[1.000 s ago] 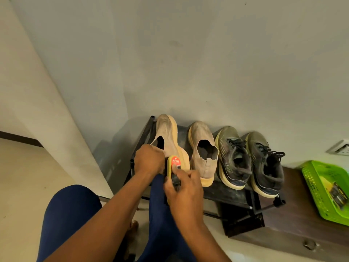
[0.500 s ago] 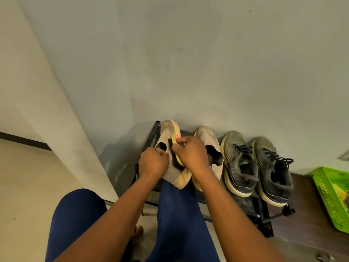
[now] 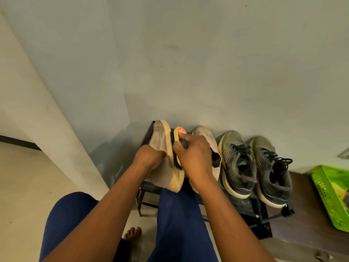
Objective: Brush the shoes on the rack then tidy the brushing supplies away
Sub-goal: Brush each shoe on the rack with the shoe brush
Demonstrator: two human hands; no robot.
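Note:
On a black shoe rack stand a beige pair and a dark grey laced pair. The left beige shoe is tipped on its side, sole edge to the right. My left hand grips it at the opening. My right hand holds a yellow brush with a red label, its bristles against the sole edge. The right beige shoe is partly hidden behind my right hand.
A green plastic basket with supplies inside sits on a dark wooden surface at the right. The wall rises directly behind the rack. My blue-trousered knees are in front, and pale floor lies to the left.
My right hand has carried the brush up along the tipped shoe's sole edge, from the heel end towards the toe. My left hand has kept its grip on the shoe.

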